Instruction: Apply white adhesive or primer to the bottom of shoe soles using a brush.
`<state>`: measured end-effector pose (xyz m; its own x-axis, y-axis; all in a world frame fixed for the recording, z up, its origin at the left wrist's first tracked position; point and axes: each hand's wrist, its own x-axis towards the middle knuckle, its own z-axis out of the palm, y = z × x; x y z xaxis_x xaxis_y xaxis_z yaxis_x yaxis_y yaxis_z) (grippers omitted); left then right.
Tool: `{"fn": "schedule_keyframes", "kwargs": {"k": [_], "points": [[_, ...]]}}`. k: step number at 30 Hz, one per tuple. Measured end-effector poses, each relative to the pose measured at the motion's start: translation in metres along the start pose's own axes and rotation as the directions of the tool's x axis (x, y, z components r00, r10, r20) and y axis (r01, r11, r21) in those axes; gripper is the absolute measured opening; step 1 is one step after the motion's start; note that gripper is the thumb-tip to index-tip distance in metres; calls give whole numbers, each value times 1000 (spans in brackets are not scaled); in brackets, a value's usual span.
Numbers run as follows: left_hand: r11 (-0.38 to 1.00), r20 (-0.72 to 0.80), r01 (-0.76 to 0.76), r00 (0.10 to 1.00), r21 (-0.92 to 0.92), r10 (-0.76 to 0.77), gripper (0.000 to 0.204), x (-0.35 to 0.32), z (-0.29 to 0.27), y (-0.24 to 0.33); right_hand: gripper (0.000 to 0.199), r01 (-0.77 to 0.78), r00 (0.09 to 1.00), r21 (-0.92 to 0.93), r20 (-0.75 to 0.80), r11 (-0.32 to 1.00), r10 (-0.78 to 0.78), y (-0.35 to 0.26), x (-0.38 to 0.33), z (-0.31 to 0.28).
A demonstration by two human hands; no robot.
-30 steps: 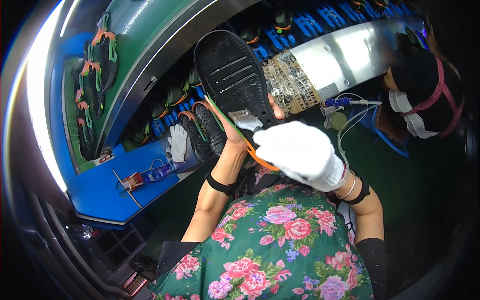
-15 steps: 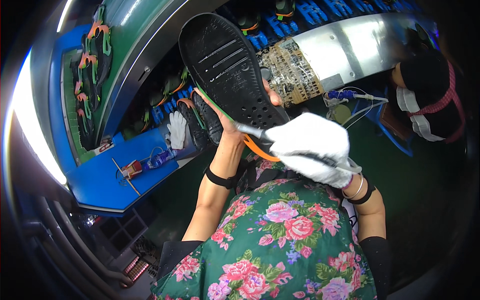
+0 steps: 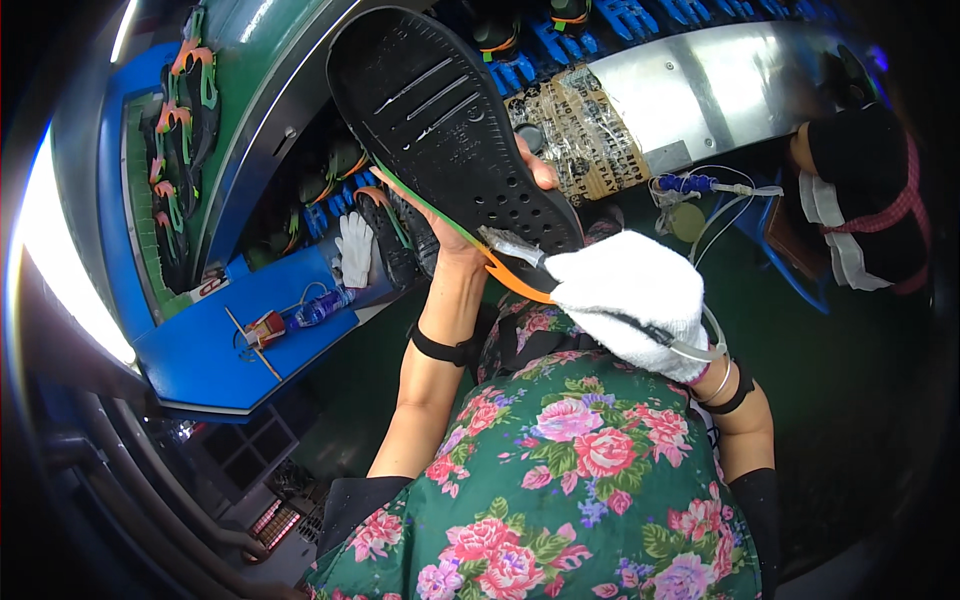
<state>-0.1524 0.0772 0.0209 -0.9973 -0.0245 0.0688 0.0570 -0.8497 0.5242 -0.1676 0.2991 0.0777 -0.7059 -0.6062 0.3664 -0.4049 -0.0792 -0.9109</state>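
left hand (image 3: 452, 236) grasps black perforated shoe sole (image 3: 420, 100), tilted in front of torso; white-gloved right hand (image 3: 632, 300) clenched around flat brush (image 3: 510, 245), bristles over sole's edge near orange-green trim (image 3: 522, 284). brush could stray onto trim if sole twists in one-handed hold; tube (image 3: 692, 348) by glove could snag, jerk stroke. block capitals printed across taped cardboard (image 3: 590, 145); molded marks on sole too small to read.

A footwear workshop, shown by shoes (image 3: 345, 160) lined up beside metal casing (image 3: 715, 85).
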Motion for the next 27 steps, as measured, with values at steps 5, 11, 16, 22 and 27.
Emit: {"fn": "schedule_keyframes", "kwargs": {"k": [5, 11, 16, 22, 27], "points": [[999, 14, 29, 1000, -15, -28, 92, 3, 5, -1, 20, -73, 997, 199, -13, 977, 77, 14, -5, -2], [999, 47, 47, 998, 8, -47, 87, 8, 10, 3, 18, -30, 1000, 91, 6, 995, 30, 10, -4, -6], [995, 74, 70, 994, 71, -75, 80, 11, 10, 7, 18, -103, 994, 181, -7, 978, 106, 15, -8, -7], [996, 151, 67, 986, 61, -76, 73, 18, 11, 11, 20, -74, 997, 130, 14, 989, 73, 7, -7, -6], [988, 168, 101, 978, 118, -120, 69, 22, 8, 18, 18, -91, 996, 108, 5, 990, 91, 3, -6, -4]]}}
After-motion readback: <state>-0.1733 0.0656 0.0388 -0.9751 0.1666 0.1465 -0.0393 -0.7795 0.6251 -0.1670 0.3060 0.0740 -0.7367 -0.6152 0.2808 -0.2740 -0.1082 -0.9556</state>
